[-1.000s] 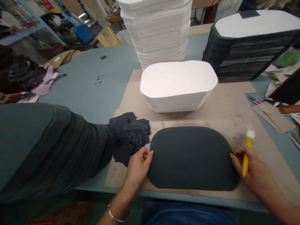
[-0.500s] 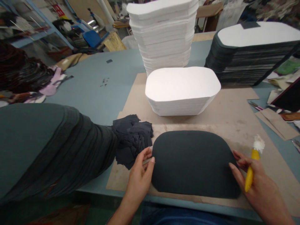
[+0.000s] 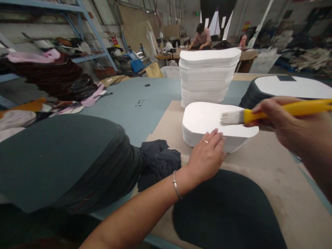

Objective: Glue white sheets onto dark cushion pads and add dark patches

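A yellow-handled brush [image 3: 298, 108] is gripped in my right hand [image 3: 290, 128], its pale bristles over the top of a low stack of white rounded pieces [image 3: 204, 116]. Against the front edge of that stack rests my left hand [image 3: 209, 154], fingers extended and slightly apart, with nothing seen in it. Under my left wrist lies a dark green rounded piece [image 3: 228, 211] on brown board. Dark fabric scraps [image 3: 160, 160] are heaped to the left of it.
A large dark green stack [image 3: 64, 155] fills the left. Behind the low stack stands a taller white stack [image 3: 207, 76]. At the right back is a dark stack with a white top [image 3: 293, 88]. A person [image 3: 203, 38] works at a far table.
Both hands have left the sides of the dark piece and moved up to the low white stack. The brush has swung from upright to sideways. The view has tilted upward.
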`<state>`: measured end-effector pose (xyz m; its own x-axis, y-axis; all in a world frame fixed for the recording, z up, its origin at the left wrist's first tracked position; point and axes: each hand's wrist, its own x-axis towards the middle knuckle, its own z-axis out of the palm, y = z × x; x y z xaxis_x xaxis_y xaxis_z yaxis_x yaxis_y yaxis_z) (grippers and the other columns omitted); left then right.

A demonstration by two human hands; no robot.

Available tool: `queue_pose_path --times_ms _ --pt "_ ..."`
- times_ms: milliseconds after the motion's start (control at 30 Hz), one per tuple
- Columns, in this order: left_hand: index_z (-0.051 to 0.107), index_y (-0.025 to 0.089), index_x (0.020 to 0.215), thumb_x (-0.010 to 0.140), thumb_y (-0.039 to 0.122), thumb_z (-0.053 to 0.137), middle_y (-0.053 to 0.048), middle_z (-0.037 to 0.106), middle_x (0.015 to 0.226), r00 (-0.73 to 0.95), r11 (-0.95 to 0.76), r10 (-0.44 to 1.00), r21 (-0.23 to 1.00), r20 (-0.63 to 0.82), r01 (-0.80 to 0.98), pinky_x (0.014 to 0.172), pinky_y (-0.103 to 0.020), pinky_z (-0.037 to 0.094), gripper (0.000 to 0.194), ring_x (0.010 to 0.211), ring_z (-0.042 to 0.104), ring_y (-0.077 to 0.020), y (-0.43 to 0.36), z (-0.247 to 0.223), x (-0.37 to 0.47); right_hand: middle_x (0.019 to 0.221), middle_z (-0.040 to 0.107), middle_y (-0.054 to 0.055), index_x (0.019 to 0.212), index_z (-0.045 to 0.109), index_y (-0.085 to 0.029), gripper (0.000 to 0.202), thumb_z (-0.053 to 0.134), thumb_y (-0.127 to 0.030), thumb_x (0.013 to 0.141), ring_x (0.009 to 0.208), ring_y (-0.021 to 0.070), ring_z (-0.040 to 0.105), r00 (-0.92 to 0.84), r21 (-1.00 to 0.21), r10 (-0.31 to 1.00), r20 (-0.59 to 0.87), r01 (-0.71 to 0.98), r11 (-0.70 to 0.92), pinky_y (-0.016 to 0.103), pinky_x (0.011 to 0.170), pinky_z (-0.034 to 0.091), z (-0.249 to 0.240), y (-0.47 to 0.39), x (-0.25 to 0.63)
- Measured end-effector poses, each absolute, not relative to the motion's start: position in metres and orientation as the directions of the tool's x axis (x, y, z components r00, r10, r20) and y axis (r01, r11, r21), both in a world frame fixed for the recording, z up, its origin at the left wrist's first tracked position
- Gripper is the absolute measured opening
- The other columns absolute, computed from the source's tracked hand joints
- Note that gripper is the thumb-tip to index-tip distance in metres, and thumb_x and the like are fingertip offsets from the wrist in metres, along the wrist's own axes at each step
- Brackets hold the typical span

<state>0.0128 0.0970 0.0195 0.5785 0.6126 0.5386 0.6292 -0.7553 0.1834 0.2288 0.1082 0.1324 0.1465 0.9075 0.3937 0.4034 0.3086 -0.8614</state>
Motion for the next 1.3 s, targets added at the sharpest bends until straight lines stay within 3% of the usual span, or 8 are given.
queue_pose_path --times_ms 100,233,367,667,733,867,933,1300 --pt "0.052 0.013 0.148 0.106 0.033 0.049 -0.017 0.057 0.147 0.546 -0.669 0.663 0.077 0.512 0.739 0.119 -0.056 0.041 0.047 0.142 0.05 -0.0363 0.118 0.018 0.042 0.072 0.072 0.006 0.081 0.072 -0.015 0.049 0.083 -0.063 0.077 0.06 0.0141 0.068 -0.135 -0.912 0.956 0.26 0.291 0.289 0.022 0.056 0.057 0.138 0.164 0.168" --pt "0.058 0.015 0.141 0.105 0.037 0.051 -0.016 0.062 0.138 0.526 -0.615 0.682 0.009 0.507 0.789 0.11 -0.055 0.047 0.043 0.131 0.057 -0.0381 0.121 0.011 0.049 0.057 0.066 0.004 0.072 0.071 -0.014 0.036 0.082 -0.046 0.085 0.049 0.0125 0.064 -0.319 -0.905 0.939 0.126 0.351 0.24 0.019 0.045 0.051 0.128 0.205 0.12" --pt "0.059 0.014 0.14 0.105 0.04 0.051 -0.016 0.062 0.138 0.531 -0.626 0.648 -0.016 0.547 0.78 0.111 -0.055 0.044 0.045 0.13 0.056 -0.0365 0.118 0.011 0.044 0.057 0.066 0.004 0.071 0.069 -0.014 0.027 0.074 -0.03 0.092 0.047 0.012 0.062 -0.222 -0.928 0.971 0.087 0.338 0.16 0.021 0.049 0.056 0.122 0.237 0.096" --pt "0.06 0.014 0.142 0.105 0.045 0.049 -0.016 0.059 0.143 0.519 -0.628 0.656 0.014 0.549 0.778 0.113 -0.053 0.044 0.049 0.134 0.054 -0.0354 0.118 0.01 0.042 0.055 0.062 0.001 0.071 0.064 -0.015 0.024 0.068 -0.023 0.093 0.047 0.0107 0.058 0.037 -0.914 0.985 0.17 0.381 0.143 0.024 0.049 0.057 0.127 0.334 0.114" --pt "0.057 0.015 0.145 0.104 0.048 0.05 -0.017 0.059 0.144 0.526 -0.632 0.658 0.016 0.539 0.775 0.113 -0.054 0.045 0.053 0.135 0.055 -0.0363 0.117 0.01 0.041 0.06 0.064 0.002 0.073 0.065 -0.015 0.02 0.074 -0.022 0.089 0.049 0.0106 0.058 0.022 -0.901 0.98 0.198 0.398 0.173 0.024 0.049 0.056 0.134 0.341 0.126" --pt "0.054 0.02 0.149 0.102 0.05 0.054 -0.018 0.06 0.143 0.531 -0.635 0.654 0.009 0.538 0.773 0.111 -0.057 0.047 0.056 0.134 0.056 -0.038 0.117 0.01 0.042 0.075 0.072 0.003 0.08 0.074 -0.016 0.012 0.084 -0.02 0.078 0.065 0.0116 0.065 -0.323 -0.864 0.937 0.136 0.424 0.272 0.024 0.058 0.059 0.146 0.346 0.15" --pt "0.058 0.02 0.144 0.101 0.05 0.055 -0.017 0.061 0.142 0.53 -0.634 0.655 0.011 0.538 0.773 0.11 -0.057 0.048 0.052 0.133 0.057 -0.0382 0.118 0.009 0.043 0.08 0.074 0.003 0.082 0.077 -0.017 0.012 0.086 -0.018 0.074 0.069 0.0117 0.066 -0.412 -0.849 0.909 0.067 0.454 0.269 0.023 0.061 0.059 0.148 0.348 0.165" --pt "0.061 0.022 0.138 0.1 0.048 0.06 -0.016 0.062 0.139 0.527 -0.638 0.661 0.029 0.533 0.77 0.107 -0.06 0.048 0.046 0.131 0.058 -0.0391 0.123 0.01 0.045 0.083 0.077 0.012 0.094 0.077 -0.004 0.027 0.075 -0.028 0.083 0.063 0.0115 0.068 -0.073 -0.735 0.997 -0.024 0.678 0.032 0.022 0.063 0.053 0.154 0.298 0.303"
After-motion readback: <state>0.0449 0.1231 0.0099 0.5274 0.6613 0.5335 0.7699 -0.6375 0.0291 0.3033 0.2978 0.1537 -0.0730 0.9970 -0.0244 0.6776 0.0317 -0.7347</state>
